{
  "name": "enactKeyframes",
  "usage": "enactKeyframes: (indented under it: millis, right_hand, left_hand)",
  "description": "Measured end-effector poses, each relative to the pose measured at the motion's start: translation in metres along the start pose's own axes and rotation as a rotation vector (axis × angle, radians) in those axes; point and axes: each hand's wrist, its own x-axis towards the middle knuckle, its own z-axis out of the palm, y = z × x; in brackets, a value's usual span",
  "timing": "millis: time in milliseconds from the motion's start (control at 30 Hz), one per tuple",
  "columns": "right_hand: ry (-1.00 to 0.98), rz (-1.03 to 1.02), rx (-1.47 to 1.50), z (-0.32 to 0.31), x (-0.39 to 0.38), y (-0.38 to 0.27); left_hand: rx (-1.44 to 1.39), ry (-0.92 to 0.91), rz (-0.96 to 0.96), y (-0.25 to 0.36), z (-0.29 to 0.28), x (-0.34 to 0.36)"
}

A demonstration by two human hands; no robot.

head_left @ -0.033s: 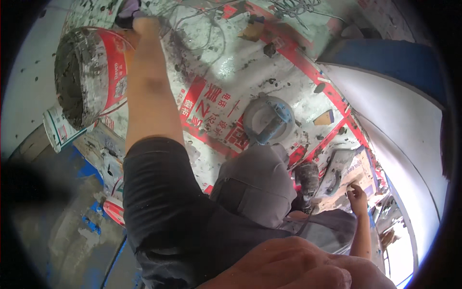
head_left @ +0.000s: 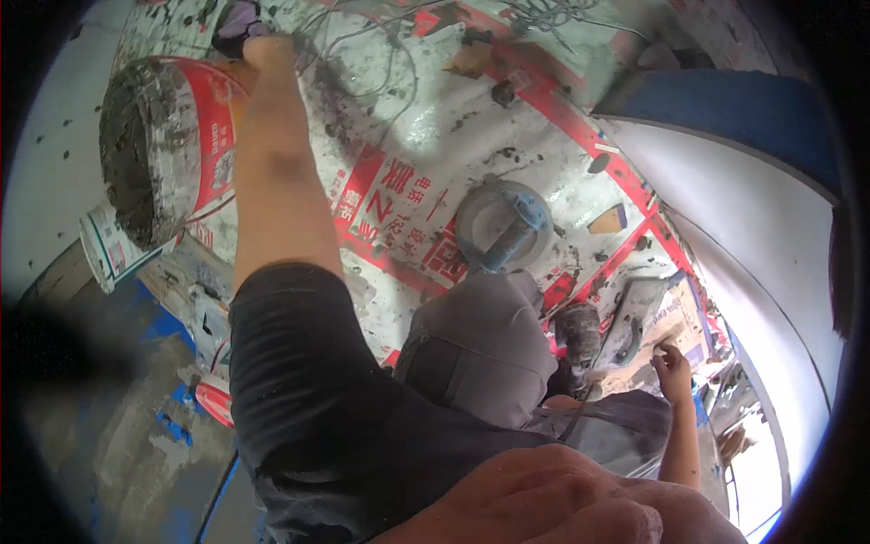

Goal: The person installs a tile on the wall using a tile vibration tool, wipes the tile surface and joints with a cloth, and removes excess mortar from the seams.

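At the far end of the left arm: left hand point(head_left: 243, 25) reaches up to the top edge of the view, in a dark purple-grey glove
Left fingers: closed round something at the picture's rim, too cut off to tell what it is or how firmly it is held
Just beside the left wrist: red bucket point(head_left: 172, 145), lying tipped toward the camera, its mouth and inside caked with grey mortar; the forearm runs along its right side, touching or nearly so
Below the bucket: white pail point(head_left: 113, 249) with printed sides, partly hidden under the red one
Right of the left fingers: thin grey wires point(head_left: 381, 54) trailing over a floor sheet point(head_left: 453, 136), white with red printed panels and spattered with mortar
Farther down the sheet: round grey-blue suction lifter point(head_left: 501, 224) with a blue handle, well apart from the left hand
Near the lower right: right hand point(head_left: 672, 367), low beside the knee, fingers curled loosely, resting at a grey trowel point(head_left: 634, 317); whether it grips anything I cannot tell
Right edge: large pale tile point(head_left: 770, 254) with a blue border
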Motion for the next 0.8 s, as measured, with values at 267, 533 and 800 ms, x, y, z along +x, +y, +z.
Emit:
enactKeyframes:
  millis: [267, 533, 800]
  right_hand:
    - [0.021, 0.030, -0.016, 0.034, -0.049, -0.024]
    - [0.027, -0.377, -0.269, 0.026, 0.034, -0.052]
    - [0.211, -0.802, -0.427, 0.006, 0.091, -0.138]
  left_hand:
    - [-1.777, 0.219, -0.422, 0.069, -0.001, -0.083]
    - [-2.155, -0.211, 0.060, -0.064, 0.049, -0.160]
    - [-1.507, 0.131, -0.064, -0.087, 0.006, -0.336]
